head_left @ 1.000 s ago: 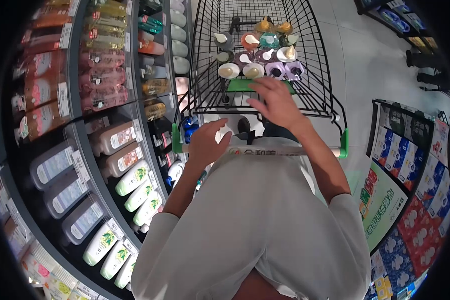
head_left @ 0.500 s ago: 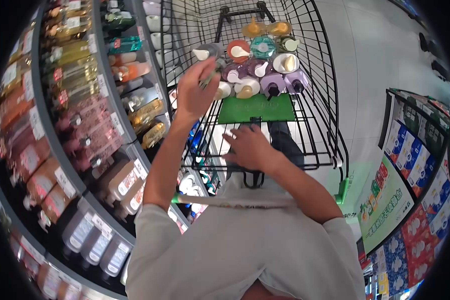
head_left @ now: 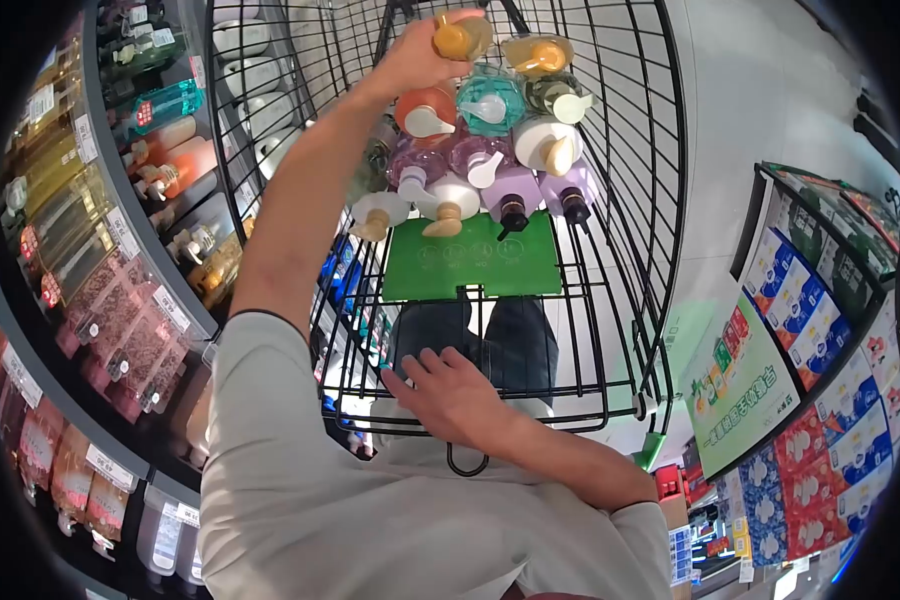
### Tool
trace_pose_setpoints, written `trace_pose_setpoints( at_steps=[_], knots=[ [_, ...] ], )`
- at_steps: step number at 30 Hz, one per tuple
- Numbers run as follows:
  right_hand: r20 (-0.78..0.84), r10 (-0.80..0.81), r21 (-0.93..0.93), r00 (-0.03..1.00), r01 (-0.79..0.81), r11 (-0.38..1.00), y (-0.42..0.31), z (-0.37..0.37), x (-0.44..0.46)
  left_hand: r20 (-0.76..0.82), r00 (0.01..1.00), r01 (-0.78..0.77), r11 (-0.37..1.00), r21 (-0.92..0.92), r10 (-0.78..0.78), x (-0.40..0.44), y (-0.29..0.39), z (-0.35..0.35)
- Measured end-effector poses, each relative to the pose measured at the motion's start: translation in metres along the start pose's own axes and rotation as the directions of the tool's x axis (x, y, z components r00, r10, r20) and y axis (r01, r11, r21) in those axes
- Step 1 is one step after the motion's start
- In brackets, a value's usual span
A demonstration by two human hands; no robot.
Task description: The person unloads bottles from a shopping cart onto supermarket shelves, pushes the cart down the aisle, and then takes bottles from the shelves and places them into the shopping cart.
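At the far row of bottles in the shopping cart, my left hand (head_left: 420,58) curls around an amber pump bottle (head_left: 477,38) with a yellow pump head. Beside that stands another amber bottle (head_left: 538,54). Nearer me are an orange bottle (head_left: 422,103), a teal bottle (head_left: 491,100), purple bottles with white pumps and lilac bottles (head_left: 511,190) with black pumps. My left forearm partly covers a dark green bottle (head_left: 378,155). My right hand (head_left: 450,395) hovers low above the cart's near end, fingers apart, holding nothing.
The black wire cart (head_left: 674,200) has a green panel (head_left: 470,262) at its near side. Shelves of bottles (head_left: 120,330) run close along the left. On the right is a display with a green sign (head_left: 742,385) and packaged goods (head_left: 805,450).
My left hand has moved from the left edge of the bottles forward to the far amber bottle and closed around it. My right hand sits lower in view, still open. The view has shifted.
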State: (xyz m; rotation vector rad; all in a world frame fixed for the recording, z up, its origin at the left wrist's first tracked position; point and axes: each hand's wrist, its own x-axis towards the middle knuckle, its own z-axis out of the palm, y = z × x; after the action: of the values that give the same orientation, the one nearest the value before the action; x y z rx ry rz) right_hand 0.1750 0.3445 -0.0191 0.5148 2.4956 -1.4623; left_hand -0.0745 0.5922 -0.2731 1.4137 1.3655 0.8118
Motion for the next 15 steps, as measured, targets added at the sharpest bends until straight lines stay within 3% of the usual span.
trace_pose_setpoints(
  at_steps=[1,2,4,5,6,8,11,13,15],
  knots=[
    [-0.028,-0.018,-0.007,0.999,0.018,1.0,-0.001,-0.001,0.001,-0.174,0.985,0.003,1.0,-0.017,-0.006,-0.003,0.009,0.008],
    [-0.032,-0.032,-0.016,0.999,0.031,0.999,-0.001,0.0,0.001,-0.184,0.983,-0.002,1.0,-0.005,0.001,-0.002,0.018,0.012],
    [-0.071,-0.062,-0.036,0.995,0.06,0.998,0.002,0.002,0.001,-0.452,0.867,0.128,0.97,-0.206,-0.21,0.004,0.039,0.02],
    [-0.067,-0.065,-0.04,0.996,0.062,0.997,0.001,0.004,-0.001,-0.489,0.829,0.086,0.927,-0.365,-0.27,0.01,0.031,0.023],
    [-0.05,-0.054,-0.042,0.997,0.052,0.998,0.0,0.005,0.0,-0.499,0.823,0.083,0.928,-0.364,-0.27,0.007,0.03,0.023],
    [-0.036,-0.066,-0.059,0.997,0.063,0.996,0.003,0.001,0.002,-0.613,0.714,0.163,0.931,-0.325,-0.339,0.004,0.031,0.018],
    [0.011,-0.105,-0.178,0.994,0.105,0.978,0.006,-0.003,-0.002,-0.61,0.767,0.083,0.973,-0.215,-0.2,-0.012,0.079,-0.002],
    [0.006,-0.139,-0.163,0.99,0.138,0.977,0.011,-0.002,0.001,-0.655,0.754,0.104,0.993,0.052,-0.045,-0.037,0.141,-0.023],
    [0.017,-0.18,-0.121,0.984,0.18,0.976,0.013,-0.007,0.002,-0.683,0.73,0.026,0.997,0.078,0.034,-0.08,0.203,-0.044]
  ],
)
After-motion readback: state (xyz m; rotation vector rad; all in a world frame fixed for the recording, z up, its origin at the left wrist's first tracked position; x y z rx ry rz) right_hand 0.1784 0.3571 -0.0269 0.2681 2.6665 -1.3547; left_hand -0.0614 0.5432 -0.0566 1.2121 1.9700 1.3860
